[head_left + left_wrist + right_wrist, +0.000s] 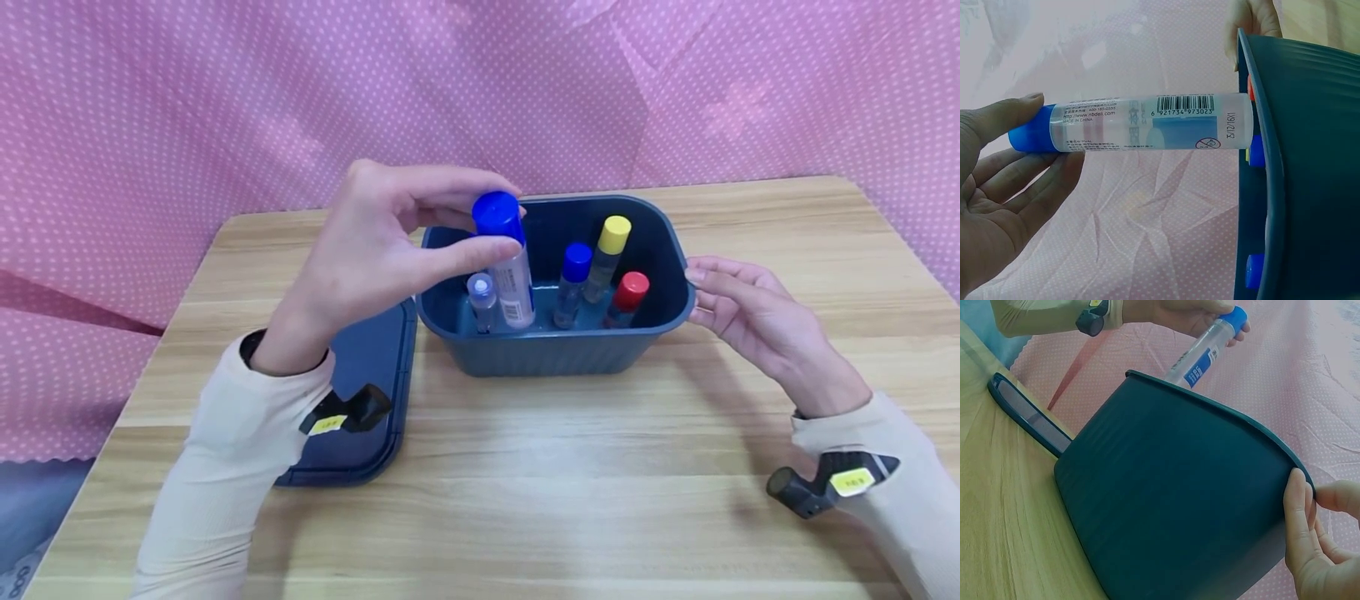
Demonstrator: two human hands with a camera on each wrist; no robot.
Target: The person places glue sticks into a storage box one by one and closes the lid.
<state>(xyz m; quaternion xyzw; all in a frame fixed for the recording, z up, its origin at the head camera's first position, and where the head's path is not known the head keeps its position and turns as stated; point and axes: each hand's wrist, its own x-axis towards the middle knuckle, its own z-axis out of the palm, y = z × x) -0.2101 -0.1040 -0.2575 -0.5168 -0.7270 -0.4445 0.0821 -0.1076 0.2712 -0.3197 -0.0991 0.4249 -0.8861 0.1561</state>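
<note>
My left hand [367, 242] pinches a clear liquid glue bottle [1147, 123] by its blue cap [497, 214], thumb on one side and fingers on the other. The bottle hangs upright at the left part of a dark blue plastic bin [543, 354], its lower end just past the rim in the left wrist view. At the bin's right end, my right hand [757, 312] pinches the rim between thumb and fingers [1297, 512]. Inside stand smaller clear bottles with a blue cap [577, 262], a yellow cap [617, 235] and a red cap [632, 291]. Another small bottle [482, 300] stands at the left.
A dark blue lid [367, 367] lies on the wooden table [525, 500] left of the bin, partly beneath my left forearm. Pink dotted cloth [450, 92] hangs behind the table. Each wrist carries a small black camera.
</note>
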